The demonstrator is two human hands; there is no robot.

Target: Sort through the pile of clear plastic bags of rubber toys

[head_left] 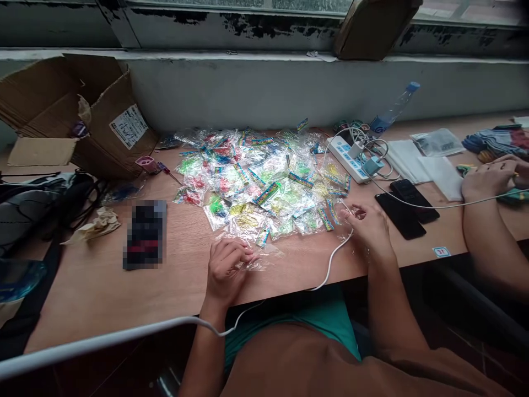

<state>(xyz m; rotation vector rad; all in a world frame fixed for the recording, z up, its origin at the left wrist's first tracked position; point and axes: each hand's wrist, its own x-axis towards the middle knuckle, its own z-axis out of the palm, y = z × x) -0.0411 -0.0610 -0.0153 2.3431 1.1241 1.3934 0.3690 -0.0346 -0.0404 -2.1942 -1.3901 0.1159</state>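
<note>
Okay, the small clear plastic bags (256, 187) with their colourful printed header strips lie in a loose heap just ahead of my fingertips, spread over the wooden desk (82, 309). What I have in hand at this moment is one loose clear bag (264, 263) at the heap's near edge. The fingers of my left hand (225, 270) curl over it, though from this view I cannot tell whether they pinch it or only rest on it. My right hand (367, 231) sits at the heap's near right corner, its fingers half open and curled, with nothing I can make out between them. A white charging cable (334, 259) runs just left of those fingers. Beyond them lie a white power strip (345, 160) and two black smartphones (400, 216). Left of my left fingers are a pixelated, unreadable object (144, 234), a red-handled screwdriver (167, 172) and a torn cardboard box (103, 116). Well off to the right, another person's hand (491, 179) rests at the desk.
</note>
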